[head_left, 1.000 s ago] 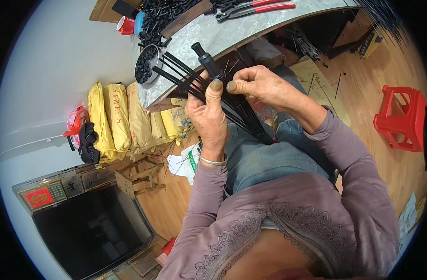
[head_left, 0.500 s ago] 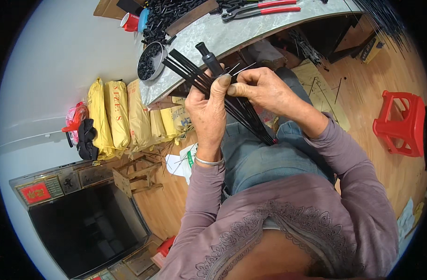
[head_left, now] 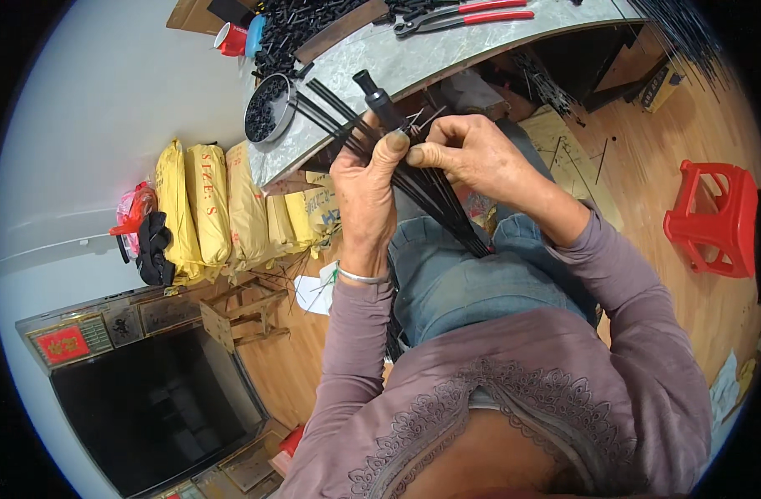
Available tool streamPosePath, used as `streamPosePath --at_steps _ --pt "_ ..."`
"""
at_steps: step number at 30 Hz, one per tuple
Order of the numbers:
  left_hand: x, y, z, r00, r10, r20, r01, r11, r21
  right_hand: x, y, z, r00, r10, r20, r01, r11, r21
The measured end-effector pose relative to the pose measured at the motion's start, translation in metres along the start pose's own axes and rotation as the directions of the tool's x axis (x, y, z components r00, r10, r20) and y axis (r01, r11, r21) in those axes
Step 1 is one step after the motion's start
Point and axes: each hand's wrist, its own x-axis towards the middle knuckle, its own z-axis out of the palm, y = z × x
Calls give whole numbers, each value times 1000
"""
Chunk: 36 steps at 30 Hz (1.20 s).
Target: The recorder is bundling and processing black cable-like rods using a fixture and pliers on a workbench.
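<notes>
In front of my lap, my left hand (head_left: 365, 195) is wrapped round a black stepped tube (head_left: 381, 103) and a bundle of thin black rods (head_left: 438, 206). The rods fan out past my fingers to the upper left and draw together at a point over my jeans. My right hand (head_left: 484, 163) is closed in a pinch beside the left thumb, just below the tube's base. A few thin, shiny rod ends stick up between the two hands. What the right fingertips pinch is hidden.
A marbled table (head_left: 347, 79) beyond my hands bears a round bowl (head_left: 270, 108) of small black parts, a heap of black parts (head_left: 293, 37) and red-handled pliers (head_left: 463, 18). Yellow sacks (head_left: 207, 204) line the left wall. A red stool (head_left: 711, 218) stands at right.
The tube has shifted slightly right and down, and the rods' free ends are more spread. My left wrist has moved a little left; the right hand stays close by, still pinching.
</notes>
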Motion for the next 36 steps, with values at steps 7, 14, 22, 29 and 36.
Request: streamPosePath --at_steps 7,14,22,29,36 --pt "1 -3 -1 999 -19 35 21 999 -43 3 -7 -14 983 69 171 -104 973 207" --pt "2 1 0 983 -106 153 113 993 -33 5 0 -18 977 119 180 -162 954 253" --pt "8 2 -3 981 -64 185 41 991 128 0 -10 -19 977 173 122 -198 951 239" --pt "8 9 -3 944 -117 310 103 993 62 15 6 -19 966 102 237 -168 946 278" --pt "-4 -4 10 987 -116 112 119 993 -18 19 -1 -6 972 63 224 -173 841 513"
